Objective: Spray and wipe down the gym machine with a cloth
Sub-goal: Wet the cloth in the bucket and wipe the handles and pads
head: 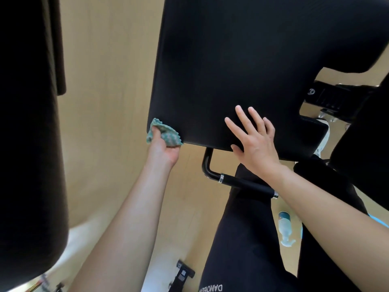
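- Left hand (163, 145) grips a bunched green cloth (168, 133), fingers curled round it, and holds it against the near left corner of the black seat pad (231, 60).
- Pale wooden floor (109, 81) runs under everything. At nine o'clock from the cloth, another big dark padded part (27, 123) of the machine fills that side.
- Smooth and matte, the seat pad is wide, and its near edge runs from the cloth toward three o'clock.
- At six o'clock from that edge, a bent black handle bar (242, 182) with silver rings juts out above the person's leg in black leggings (242, 239).
- At five o'clock from the handle, the spray bottle (285, 226) lies on its side on the floor, between the leg and the right forearm, well apart from both hands.
- From seven o'clock the bare left forearm reaches up, with the thumb laid over the cloth.
- Right hand (254, 142) lies flat and relaxed on the pad by its near edge, grasping nothing. Its fingers are spread and straight, pointing to eleven o'clock, and its forearm comes in from four o'clock.
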Demonstrator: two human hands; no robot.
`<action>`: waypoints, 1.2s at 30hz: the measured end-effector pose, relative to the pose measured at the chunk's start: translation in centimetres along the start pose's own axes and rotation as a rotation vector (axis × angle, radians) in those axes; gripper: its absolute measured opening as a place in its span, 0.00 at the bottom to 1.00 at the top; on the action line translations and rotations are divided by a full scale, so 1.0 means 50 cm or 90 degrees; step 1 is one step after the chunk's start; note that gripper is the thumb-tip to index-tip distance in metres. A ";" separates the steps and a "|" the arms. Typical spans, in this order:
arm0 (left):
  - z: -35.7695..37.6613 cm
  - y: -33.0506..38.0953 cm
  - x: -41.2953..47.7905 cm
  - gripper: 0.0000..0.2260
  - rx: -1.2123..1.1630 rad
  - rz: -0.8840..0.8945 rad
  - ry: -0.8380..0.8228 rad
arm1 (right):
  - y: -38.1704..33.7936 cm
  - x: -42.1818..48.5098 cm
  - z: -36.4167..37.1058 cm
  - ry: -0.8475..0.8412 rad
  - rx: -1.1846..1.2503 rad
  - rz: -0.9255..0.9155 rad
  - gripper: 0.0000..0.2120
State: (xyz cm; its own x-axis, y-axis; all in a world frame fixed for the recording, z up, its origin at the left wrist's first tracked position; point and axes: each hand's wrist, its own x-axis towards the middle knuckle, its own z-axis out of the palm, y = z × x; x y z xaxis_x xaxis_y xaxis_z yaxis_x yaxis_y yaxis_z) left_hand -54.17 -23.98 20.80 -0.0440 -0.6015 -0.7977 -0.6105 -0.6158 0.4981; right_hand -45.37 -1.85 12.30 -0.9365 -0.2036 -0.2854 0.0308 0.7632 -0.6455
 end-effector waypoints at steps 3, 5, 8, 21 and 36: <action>0.001 0.021 0.014 0.13 0.073 0.115 0.044 | 0.002 0.000 0.002 -0.007 -0.001 0.002 0.39; 0.009 0.021 0.010 0.09 0.166 0.200 0.070 | 0.004 0.001 0.002 -0.009 -0.001 0.003 0.39; 0.020 0.011 0.011 0.10 0.317 0.334 0.075 | 0.006 0.001 0.001 -0.011 0.001 0.000 0.39; 0.106 0.066 0.032 0.26 0.756 0.658 -0.063 | 0.009 0.001 0.011 0.004 0.022 0.004 0.42; 0.224 0.047 -0.013 0.48 0.951 1.001 -0.115 | 0.022 0.002 0.006 -0.001 0.001 -0.013 0.42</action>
State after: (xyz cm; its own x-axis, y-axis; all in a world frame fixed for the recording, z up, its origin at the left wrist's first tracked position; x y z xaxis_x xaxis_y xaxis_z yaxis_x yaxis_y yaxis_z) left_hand -64.41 -19.32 18.69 -0.9849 0.0178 -0.1722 -0.0008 0.9942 0.1075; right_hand -45.34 -1.21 11.35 -0.9363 -0.2198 -0.2738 0.0126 0.7583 -0.6518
